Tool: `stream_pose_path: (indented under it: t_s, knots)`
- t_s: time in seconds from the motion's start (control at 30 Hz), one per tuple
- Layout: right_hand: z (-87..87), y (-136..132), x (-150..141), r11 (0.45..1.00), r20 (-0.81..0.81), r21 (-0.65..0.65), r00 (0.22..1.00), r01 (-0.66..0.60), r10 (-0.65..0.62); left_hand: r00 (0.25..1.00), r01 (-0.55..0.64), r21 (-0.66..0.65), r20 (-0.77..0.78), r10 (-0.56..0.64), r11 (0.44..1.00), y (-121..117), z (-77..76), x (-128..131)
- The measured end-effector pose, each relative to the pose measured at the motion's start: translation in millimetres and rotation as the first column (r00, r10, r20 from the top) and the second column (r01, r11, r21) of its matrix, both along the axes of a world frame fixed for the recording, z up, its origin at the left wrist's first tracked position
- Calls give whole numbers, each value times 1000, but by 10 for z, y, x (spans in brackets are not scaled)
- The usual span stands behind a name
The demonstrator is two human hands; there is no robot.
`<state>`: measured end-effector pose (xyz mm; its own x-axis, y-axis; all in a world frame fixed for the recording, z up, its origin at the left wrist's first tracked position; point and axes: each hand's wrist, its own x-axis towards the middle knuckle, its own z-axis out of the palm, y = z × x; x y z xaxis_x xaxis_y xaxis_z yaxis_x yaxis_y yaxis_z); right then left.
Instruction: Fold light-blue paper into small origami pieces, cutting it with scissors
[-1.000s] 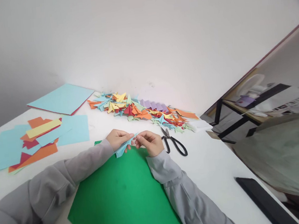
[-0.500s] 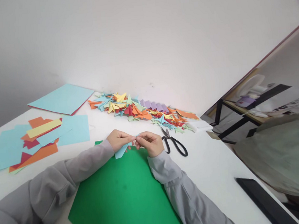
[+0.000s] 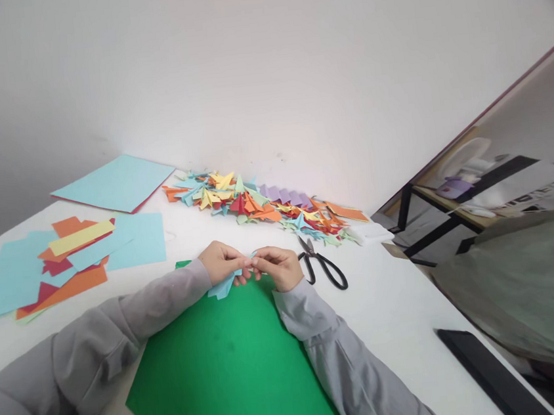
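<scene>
A small folded piece of light blue paper (image 3: 223,287) is pinched between both hands above a green mat (image 3: 224,365). My left hand (image 3: 224,263) grips it from the left, with the paper's wider end showing below the fingers. My right hand (image 3: 279,266) pinches the other end, thumb and forefinger close against the left fingertips. The part of the paper between the fingers is mostly hidden. Just right of the right hand lie black-handled scissors (image 3: 330,269), blades pointing toward the back.
Behind the hands, a long pile of small folded paper pieces (image 3: 257,206) lies along the wall. Coloured paper strips and sheets (image 3: 79,258) overlap on the left, with a larger blue sheet (image 3: 116,185) further back. A black flat object (image 3: 487,370) lies at the right edge. A person's clothing (image 3: 527,287) shows beyond.
The blue paper's visible end has turned slightly and now looks more spread, with more than one layer showing. Both hands have stayed nearly in place, with small finger shifts.
</scene>
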<state>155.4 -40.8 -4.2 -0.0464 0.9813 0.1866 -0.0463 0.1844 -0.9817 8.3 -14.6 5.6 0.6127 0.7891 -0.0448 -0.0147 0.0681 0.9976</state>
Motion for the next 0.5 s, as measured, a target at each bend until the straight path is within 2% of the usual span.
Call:
stream_pose_path:
  t_s: [0.3, 0.5]
  knots:
    - [15, -11, -3, 999, -8, 0, 999, -34, 34, 999, 34, -93, 44, -30, 995, 10, -7, 6]
    - [27, -11, 7, 1000, 27, 18, 1000, 1, -1, 997, 61, -119, 50, -55, 991, 27, -41, -1]
